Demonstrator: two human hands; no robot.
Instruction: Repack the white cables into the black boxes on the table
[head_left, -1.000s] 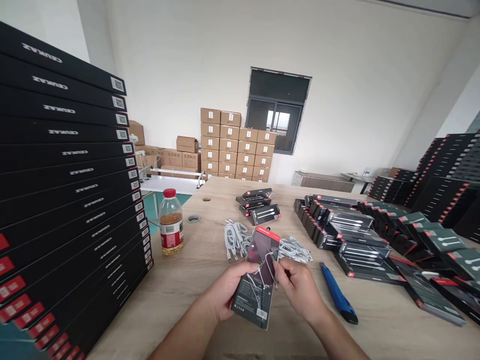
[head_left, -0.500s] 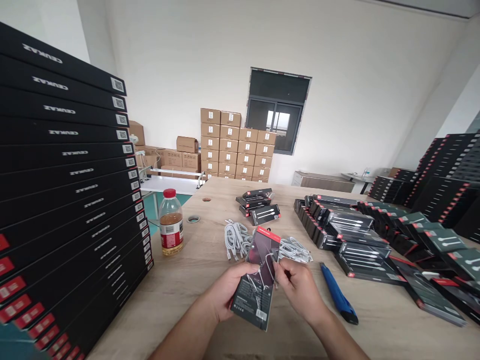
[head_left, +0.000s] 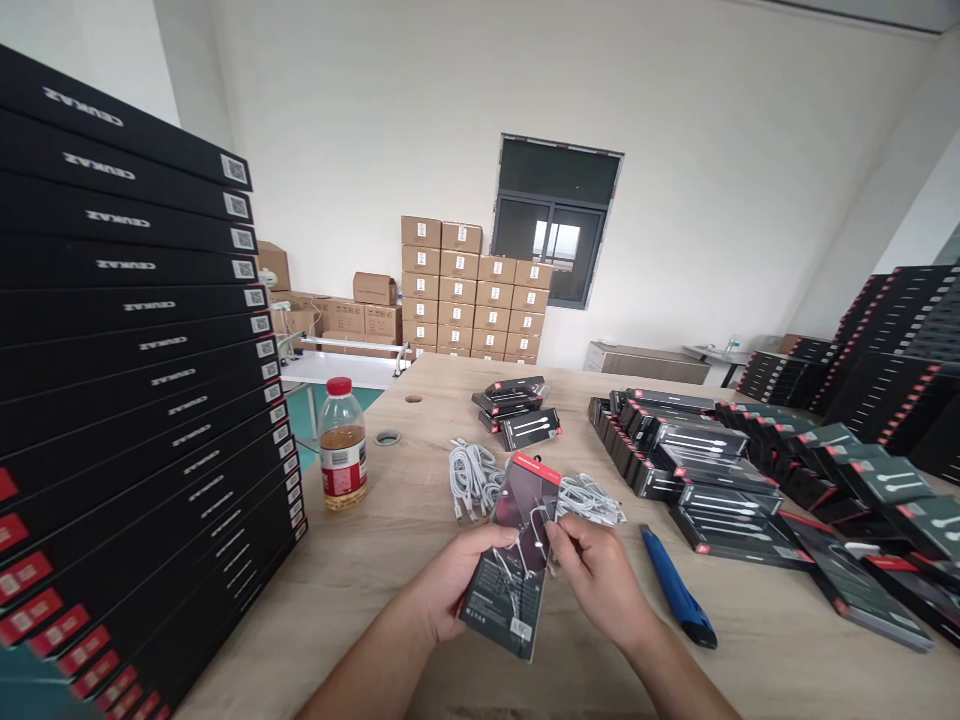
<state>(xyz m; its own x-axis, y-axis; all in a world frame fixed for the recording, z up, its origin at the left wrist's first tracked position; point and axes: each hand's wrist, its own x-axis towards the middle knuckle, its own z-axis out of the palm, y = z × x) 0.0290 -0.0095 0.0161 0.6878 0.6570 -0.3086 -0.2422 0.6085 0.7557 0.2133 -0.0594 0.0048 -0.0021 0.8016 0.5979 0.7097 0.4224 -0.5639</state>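
1. Retail box [head_left: 499, 612]: held above tabletop [head_left: 337, 570], printed face tilted, seemingly for viewing.
2. Left hand [head_left: 454, 580]: fingers gripping box's left edge, evidently steadying it.
3. Right hand [head_left: 600, 570]: fingertips pinched at box's right edge.
4. White cables [head_left: 474, 478]: bundled behind box.
5. Blue utility knife [head_left: 675, 585]: right of box, likely for easy reach.

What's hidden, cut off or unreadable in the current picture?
Head view throughout:
Left hand: most of its fingers, behind the box it holds.
Right hand: some fingertips, hidden by its own curl, so its grip is unclear.
White cables: partly covered by the box.
Fine print on the box: too small.
Tall black stack: cut off by the left edge.
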